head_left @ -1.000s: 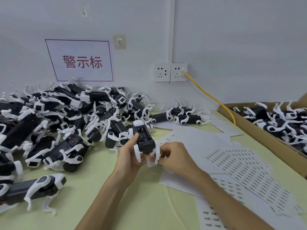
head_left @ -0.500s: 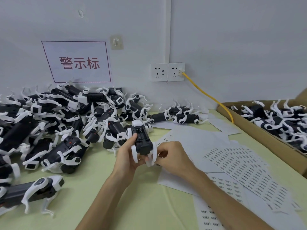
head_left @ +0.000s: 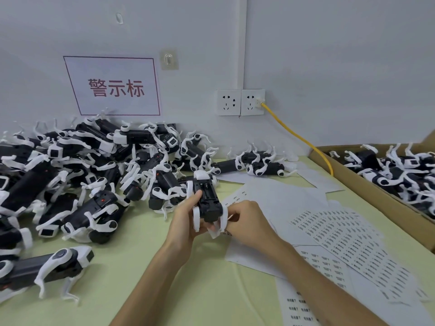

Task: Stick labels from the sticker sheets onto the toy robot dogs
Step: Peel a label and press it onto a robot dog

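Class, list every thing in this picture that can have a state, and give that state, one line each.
Left hand: grips the held dog.
Right hand: fingers curled at that dog's rear; grip unclear.
Held dog: lifted, underside up.
Dog pile: heaped on the table.
Left socket: empty.
Right socket: yellow cable plugged in.
Box: open, holding dogs.
Sticker sheets: flat, overlapping.

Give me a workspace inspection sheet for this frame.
Surface: pale green table.
Job's things: held dog belly-up over the table; dog pile at left; sticker sheets at right.
Clutter: cardboard box of more dogs, far right.
Hands: left hand grips held dog; right hand curled at its near end, what it pinches unclear.
Cables: yellow cable plugged into wall socket, drops toward the box.
Surroundings: white wall, red-lettered sign, hook.
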Demonstrator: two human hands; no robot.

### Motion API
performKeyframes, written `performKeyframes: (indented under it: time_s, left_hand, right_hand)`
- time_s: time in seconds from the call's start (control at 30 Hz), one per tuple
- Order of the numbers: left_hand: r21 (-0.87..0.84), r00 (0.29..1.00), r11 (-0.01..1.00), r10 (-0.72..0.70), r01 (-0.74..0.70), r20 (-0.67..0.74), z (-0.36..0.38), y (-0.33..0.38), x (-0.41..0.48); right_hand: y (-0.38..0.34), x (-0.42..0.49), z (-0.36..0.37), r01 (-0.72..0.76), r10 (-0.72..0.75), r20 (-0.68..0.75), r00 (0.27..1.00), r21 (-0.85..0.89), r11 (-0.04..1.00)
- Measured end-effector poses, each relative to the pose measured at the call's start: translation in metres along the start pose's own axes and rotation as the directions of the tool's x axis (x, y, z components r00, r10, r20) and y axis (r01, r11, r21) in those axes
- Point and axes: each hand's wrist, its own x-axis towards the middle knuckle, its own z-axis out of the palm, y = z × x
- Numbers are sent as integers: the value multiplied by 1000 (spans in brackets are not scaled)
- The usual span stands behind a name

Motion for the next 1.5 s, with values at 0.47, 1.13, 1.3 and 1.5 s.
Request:
performKeyframes:
  time_s: [0.47, 1.13, 1.3, 1.5]
  left_hand:
    - [88, 978, 994, 83, -67, -190, -3, -6, 9]
    - [-453, 999, 891, -41, 25, -26, -13, 9, 3]
    - [-455, 999, 890, -35, 37, 12, -13, 10, 1]
    - [-441, 999, 897, -20, 5, -29, -12, 9, 3]
  right_hand:
    - [6, 1, -2, -35, 36, -48, 998, 33, 999]
    - [-4, -1, -9, 77, -62, -87, 994, 179, 981]
    - [-3, -1, -8, 86, -73, -76, 994, 179, 980]
    - [1, 1, -8, 71, -55, -93, 994, 170, 983]
